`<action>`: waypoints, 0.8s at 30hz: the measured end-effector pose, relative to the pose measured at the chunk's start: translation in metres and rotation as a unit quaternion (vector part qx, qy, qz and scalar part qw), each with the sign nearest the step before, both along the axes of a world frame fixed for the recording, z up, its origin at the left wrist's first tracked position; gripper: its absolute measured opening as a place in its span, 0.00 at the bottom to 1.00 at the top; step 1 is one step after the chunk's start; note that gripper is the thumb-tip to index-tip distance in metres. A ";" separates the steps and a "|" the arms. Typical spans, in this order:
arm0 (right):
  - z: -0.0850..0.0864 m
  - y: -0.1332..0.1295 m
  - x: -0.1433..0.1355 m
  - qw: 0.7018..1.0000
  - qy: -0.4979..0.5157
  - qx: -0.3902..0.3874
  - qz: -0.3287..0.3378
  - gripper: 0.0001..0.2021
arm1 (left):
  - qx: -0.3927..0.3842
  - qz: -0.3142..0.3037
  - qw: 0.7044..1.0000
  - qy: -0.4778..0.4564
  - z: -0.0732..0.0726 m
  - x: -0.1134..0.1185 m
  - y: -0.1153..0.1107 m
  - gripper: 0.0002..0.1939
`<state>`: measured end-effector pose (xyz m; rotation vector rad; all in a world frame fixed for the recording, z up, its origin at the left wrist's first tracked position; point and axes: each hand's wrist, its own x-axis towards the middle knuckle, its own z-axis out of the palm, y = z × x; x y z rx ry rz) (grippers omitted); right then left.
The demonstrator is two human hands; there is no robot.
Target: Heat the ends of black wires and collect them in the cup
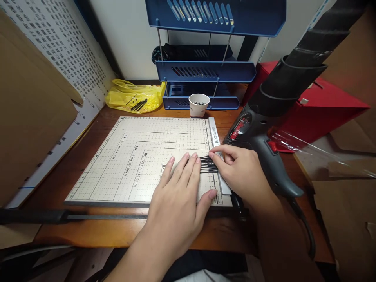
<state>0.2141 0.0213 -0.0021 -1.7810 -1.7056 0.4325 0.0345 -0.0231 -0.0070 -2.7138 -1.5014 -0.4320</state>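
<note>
A row of thin black strands (208, 164), perhaps tubing or cord, lies side by side on the gridded board of a paper cutter (117, 156). My left hand (176, 196) rests flat with fingers stretched out, its fingertips on the strands and hiding their left part. At the strands' right ends, by the cutter's metal edge strip (216, 133), my right hand (241, 168) pinches with thumb and forefinger. The cutter's blade arm (108, 216) lies along the near side, its black handle (35, 215) at the left.
A heat gun (264, 133) stands close on the right, its cord running down. Behind the board are a paper cup (199, 105) with small black bits, a yellow plastic bag (133, 94) with black strands on it, and a blue tray rack (205, 72). A red box (317, 102) sits behind the gun.
</note>
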 end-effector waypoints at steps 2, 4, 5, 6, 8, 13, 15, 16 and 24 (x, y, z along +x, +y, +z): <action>0.000 0.000 -0.001 1.000 -0.006 -0.011 0.002 0.08 | -0.003 -0.004 1.000 0.006 -0.003 0.001 0.001 0.32; 0.000 0.000 -0.001 1.000 -0.006 -0.017 0.006 0.08 | -0.005 -0.005 1.000 0.010 -0.004 0.002 0.003 0.32; 0.000 0.000 -0.001 1.000 -0.005 -0.018 0.007 0.08 | -0.005 -0.006 1.000 0.011 -0.004 0.002 0.003 0.32; 0.000 0.000 0.000 1.000 -0.003 -0.019 0.009 0.08 | -0.004 -0.007 1.000 0.012 -0.004 0.002 0.003 0.32; 0.000 0.000 0.000 1.000 0.001 -0.022 0.014 0.08 | -0.001 -0.008 1.000 0.014 -0.004 0.002 0.004 0.32; 0.000 -0.001 0.001 1.000 0.003 -0.015 0.016 0.08 | 0.009 -0.015 1.000 0.019 -0.004 0.000 0.004 0.33; 0.000 -0.001 0.001 1.000 -0.002 -0.008 0.007 0.08 | 0.012 -0.016 1.000 0.018 -0.004 0.000 0.004 0.32; 0.000 -0.001 0.000 1.000 -0.004 -0.005 0.003 0.08 | 0.012 -0.016 1.000 0.017 -0.004 0.000 0.004 0.32; 0.000 -0.001 -0.003 1.000 -0.009 0.013 0.008 0.09 | 0.005 -0.018 1.000 0.023 -0.003 -0.001 0.005 0.33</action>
